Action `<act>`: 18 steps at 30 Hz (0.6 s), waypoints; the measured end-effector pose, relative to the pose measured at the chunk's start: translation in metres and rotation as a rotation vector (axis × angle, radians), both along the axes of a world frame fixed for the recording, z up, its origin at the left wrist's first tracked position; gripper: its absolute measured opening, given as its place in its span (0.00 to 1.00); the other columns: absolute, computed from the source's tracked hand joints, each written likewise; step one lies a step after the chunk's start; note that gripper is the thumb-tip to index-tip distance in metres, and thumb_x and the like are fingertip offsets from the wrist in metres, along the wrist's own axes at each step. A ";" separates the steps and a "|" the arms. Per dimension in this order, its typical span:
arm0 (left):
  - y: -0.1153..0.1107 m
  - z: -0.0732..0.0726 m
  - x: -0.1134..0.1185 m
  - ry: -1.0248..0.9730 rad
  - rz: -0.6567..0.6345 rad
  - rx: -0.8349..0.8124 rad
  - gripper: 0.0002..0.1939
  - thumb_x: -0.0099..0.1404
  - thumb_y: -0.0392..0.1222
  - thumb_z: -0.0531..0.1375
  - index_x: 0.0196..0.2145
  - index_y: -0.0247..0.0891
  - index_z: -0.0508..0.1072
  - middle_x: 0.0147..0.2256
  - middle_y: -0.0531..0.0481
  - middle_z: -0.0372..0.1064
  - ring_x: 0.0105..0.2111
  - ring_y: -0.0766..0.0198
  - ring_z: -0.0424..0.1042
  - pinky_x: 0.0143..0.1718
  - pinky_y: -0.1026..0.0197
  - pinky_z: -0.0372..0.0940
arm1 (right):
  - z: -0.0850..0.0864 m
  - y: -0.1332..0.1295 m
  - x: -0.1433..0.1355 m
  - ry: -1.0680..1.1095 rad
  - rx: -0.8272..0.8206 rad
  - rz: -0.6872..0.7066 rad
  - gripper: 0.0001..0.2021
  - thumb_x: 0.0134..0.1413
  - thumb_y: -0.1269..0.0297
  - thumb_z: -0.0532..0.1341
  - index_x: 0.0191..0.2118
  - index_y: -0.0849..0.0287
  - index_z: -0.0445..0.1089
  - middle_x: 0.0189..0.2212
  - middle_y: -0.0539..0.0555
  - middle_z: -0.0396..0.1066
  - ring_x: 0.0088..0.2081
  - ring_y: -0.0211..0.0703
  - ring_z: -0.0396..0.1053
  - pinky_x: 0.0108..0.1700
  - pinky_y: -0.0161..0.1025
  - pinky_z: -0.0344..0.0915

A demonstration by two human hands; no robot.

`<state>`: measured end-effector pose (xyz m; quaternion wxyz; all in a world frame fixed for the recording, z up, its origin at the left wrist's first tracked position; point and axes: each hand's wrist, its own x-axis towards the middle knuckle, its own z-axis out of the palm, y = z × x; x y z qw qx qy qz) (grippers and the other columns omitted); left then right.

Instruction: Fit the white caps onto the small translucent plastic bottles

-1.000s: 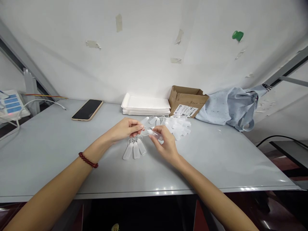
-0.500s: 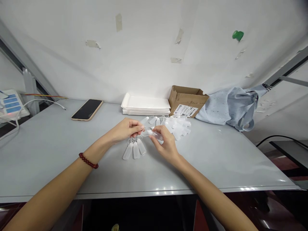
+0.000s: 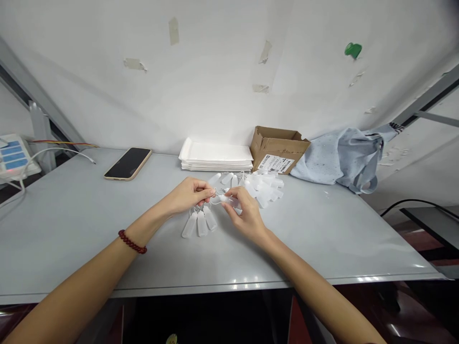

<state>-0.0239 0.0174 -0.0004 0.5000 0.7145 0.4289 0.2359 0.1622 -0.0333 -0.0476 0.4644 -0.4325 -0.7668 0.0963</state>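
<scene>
My left hand (image 3: 195, 194), with a dark red beaded bracelet on its wrist, pinches a thin white cord over the grey table (image 3: 150, 267). Just to its right, my right hand (image 3: 244, 210) grips a small translucent white tag (image 3: 224, 198) between thumb and fingers. Three white tags (image 3: 201, 223) on looped cords lie on the table below my left hand. Beyond my right hand is a pile of several similar tags (image 3: 265, 188). A few more tags (image 3: 227, 178) lie behind both hands.
At the back stand a stack of white padded envelopes (image 3: 217, 155) and an opened cardboard box (image 3: 279, 148). Light blue cloth (image 3: 328, 157) lies right of the box. A phone (image 3: 128, 164) and a white cable (image 3: 68, 149) are on the left.
The view has shifted very slightly. Both hands stay nearly in place, still holding the cord and the tag close together.
</scene>
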 end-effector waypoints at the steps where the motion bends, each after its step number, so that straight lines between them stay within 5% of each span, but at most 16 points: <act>1: 0.000 0.000 0.001 0.000 0.001 0.000 0.12 0.59 0.47 0.58 0.25 0.35 0.71 0.21 0.53 0.63 0.21 0.70 0.60 0.23 0.65 0.55 | 0.000 0.000 0.000 0.002 0.001 0.000 0.06 0.56 0.70 0.56 0.40 0.57 0.63 0.36 0.55 0.67 0.36 0.43 0.67 0.36 0.40 0.66; 18: -0.003 -0.003 0.004 0.009 0.017 -0.024 0.12 0.58 0.48 0.58 0.25 0.35 0.70 0.18 0.56 0.59 0.20 0.69 0.60 0.22 0.66 0.54 | -0.001 0.000 0.000 -0.011 0.003 0.001 0.06 0.56 0.70 0.56 0.40 0.57 0.63 0.36 0.55 0.68 0.36 0.43 0.67 0.36 0.40 0.66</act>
